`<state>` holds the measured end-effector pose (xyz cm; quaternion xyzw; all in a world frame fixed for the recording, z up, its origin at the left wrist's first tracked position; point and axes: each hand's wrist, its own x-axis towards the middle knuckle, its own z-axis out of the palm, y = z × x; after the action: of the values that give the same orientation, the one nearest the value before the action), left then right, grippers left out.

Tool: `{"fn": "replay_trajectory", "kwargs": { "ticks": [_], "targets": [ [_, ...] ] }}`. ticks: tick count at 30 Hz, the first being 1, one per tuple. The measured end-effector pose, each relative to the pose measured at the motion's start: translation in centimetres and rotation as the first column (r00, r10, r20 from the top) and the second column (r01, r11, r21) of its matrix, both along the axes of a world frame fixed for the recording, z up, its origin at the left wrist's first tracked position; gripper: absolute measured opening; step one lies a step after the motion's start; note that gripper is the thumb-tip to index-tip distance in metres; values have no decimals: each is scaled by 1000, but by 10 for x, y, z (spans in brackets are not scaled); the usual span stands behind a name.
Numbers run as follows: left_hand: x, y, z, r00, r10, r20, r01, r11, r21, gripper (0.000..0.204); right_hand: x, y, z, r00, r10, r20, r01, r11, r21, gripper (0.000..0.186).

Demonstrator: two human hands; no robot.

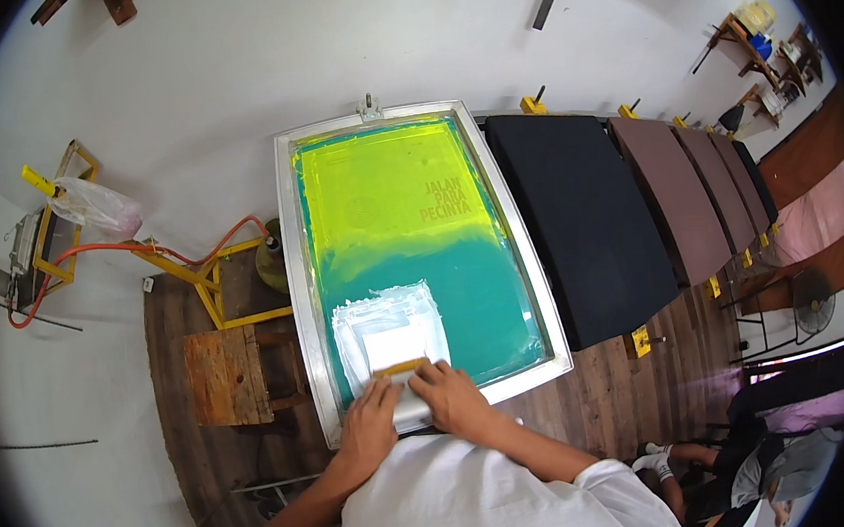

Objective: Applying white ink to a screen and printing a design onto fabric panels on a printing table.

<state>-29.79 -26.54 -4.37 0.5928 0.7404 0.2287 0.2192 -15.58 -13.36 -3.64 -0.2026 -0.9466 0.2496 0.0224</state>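
Observation:
A metal-framed printing screen (296, 273) lies in front of me, its mesh yellow-green at the far end and teal near me. White ink (387, 321) is spread over the near part of the mesh. Both hands grip a wooden-handled squeegee (401, 369) at the near edge of the ink. My left hand (370, 426) holds its left end. My right hand (453, 400) holds its right end. The blade is hidden under my fingers.
A black pallet (582, 221) lies right of the screen, then several brown ones (674, 194). A yellow metal frame (207, 280), an orange hose (124, 249) and a worn wooden stool (225, 376) stand left. Another person (756, 475) sits at lower right.

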Motion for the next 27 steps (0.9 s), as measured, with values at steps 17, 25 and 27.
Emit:
{"fn": "replay_trajectory", "kwargs": {
  "ticks": [17, 25, 27],
  "targets": [
    [-8, 7, -7, 991, 15, -129, -6, 998, 70, 57, -14, 9, -8, 994, -35, -101, 39, 999, 36, 41],
    [-26, 23, 38, 998, -6, 60, 4, 1000, 26, 53, -25, 31, 34, 994, 31, 100, -26, 998, -52, 46],
    [-50, 48, 30, 999, 27, 35, -32, 989, 146, 49, -51, 54, 31, 999, 27, 47, -27, 1000, 3, 46]
  ]
}}
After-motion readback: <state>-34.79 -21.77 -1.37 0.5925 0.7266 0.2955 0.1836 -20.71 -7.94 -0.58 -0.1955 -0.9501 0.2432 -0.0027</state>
